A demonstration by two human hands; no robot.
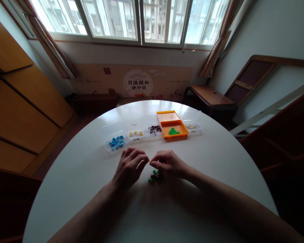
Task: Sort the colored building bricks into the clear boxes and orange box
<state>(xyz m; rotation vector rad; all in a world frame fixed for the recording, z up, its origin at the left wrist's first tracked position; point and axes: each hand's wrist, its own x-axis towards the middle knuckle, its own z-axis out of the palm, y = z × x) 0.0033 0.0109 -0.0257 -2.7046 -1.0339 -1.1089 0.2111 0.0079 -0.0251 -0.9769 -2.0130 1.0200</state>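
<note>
My left hand (130, 166) and my right hand (169, 162) meet above the table, each closed in a pinch. Between their fingertips shows a tiny pale piece (149, 161), too small to make out clearly. Just below the right hand, a small group of green bricks (155, 172) and dark brown bricks (160, 177) lies on the tabletop. The fingers of the right hand partly hide that group from above.
On the round white table (91, 189), clear boxes hold blue bricks (116, 142), yellow bricks (136, 133), dark brown bricks (155, 129) and cream bricks (190, 126). An orange box (182, 131) with its lid raised contains green bricks (173, 131). Behind stands a wooden bench (212, 94).
</note>
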